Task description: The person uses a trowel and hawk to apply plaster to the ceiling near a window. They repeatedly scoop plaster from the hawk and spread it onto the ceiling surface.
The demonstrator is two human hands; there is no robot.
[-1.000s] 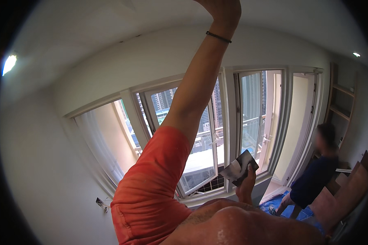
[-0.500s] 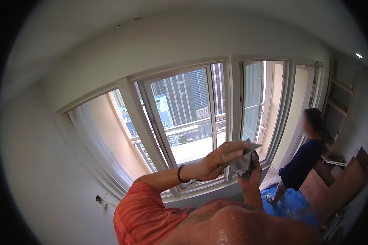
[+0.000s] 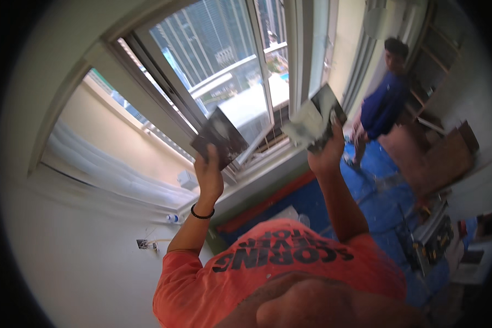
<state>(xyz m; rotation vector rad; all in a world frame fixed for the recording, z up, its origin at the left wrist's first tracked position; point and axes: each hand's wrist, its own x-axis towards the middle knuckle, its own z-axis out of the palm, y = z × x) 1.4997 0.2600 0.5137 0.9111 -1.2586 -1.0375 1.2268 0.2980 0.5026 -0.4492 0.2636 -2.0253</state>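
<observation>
My left hand (image 3: 209, 175) grips a dark, flat, rectangular scraper plate (image 3: 220, 136), raised before the window with its broad face toward me. Over to the right, my right hand (image 3: 327, 153) is closed on a second scraper plate (image 3: 306, 124), its thumb on the face. Pale paste covers much of that one; its edges look blurred. The two plates are apart, both held above chest height. How the fingers sit behind the plates is hidden.
The framed window (image 3: 240, 71) stands ahead, with a sheer curtain (image 3: 109, 164) at left. Wires hang from a wall box (image 3: 147, 245). A person (image 3: 385, 104) stands at right on a blue floor sheet (image 3: 372, 180), near brown boards (image 3: 448, 158) and tools (image 3: 432, 243).
My hands were together with the plates touching; now they are spread apart, one plate in each. The view has tilted down, and the other person has turned toward me.
</observation>
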